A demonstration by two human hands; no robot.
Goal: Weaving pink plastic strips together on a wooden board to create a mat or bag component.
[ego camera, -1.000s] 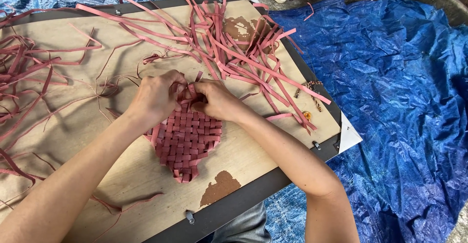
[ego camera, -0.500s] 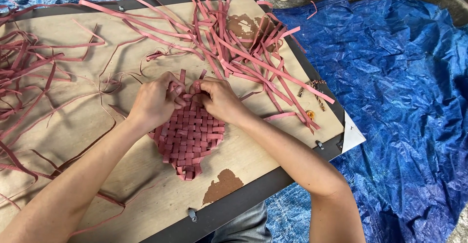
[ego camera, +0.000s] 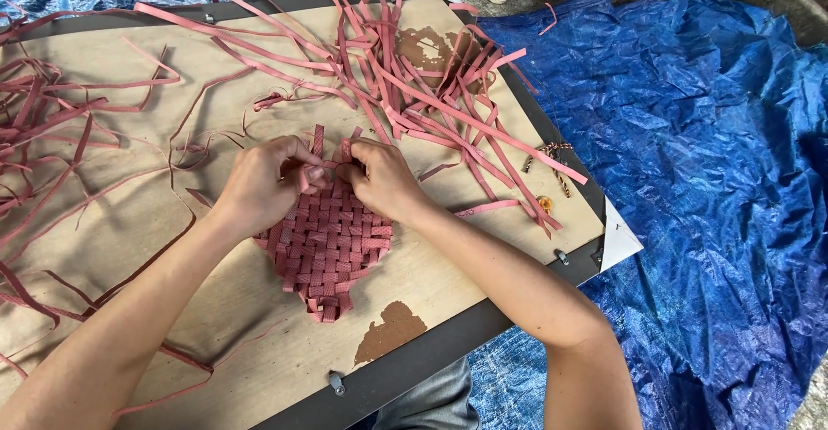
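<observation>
A flat, heart-shaped mat woven of dusty-pink strips (ego camera: pixel 326 244) lies near the middle of a pale plywood board with a dark frame (ego camera: pixel 457 266), its point toward six o'clock, flat on the wood so the weave stays even while its top edge is worked. At that edge, at twelve o'clock of the mat, the left hand (ego camera: pixel 259 184) and the right hand (ego camera: pixel 384 178) meet with curled fingers, each pinching the end of an upright pink strip (ego camera: pixel 317 141), apparently to keep the ends taut and in line. From one to two o'clock a fan of loose long pink strips (ego camera: pixel 431 94) lies within reach; a second heap (ego camera: pixel 52 128) lies at nine to ten o'clock. A crumpled blue tarpaulin (ego camera: pixel 707 180) spreads at three o'clock. No containers are in view; the strips rest bare on the board
</observation>
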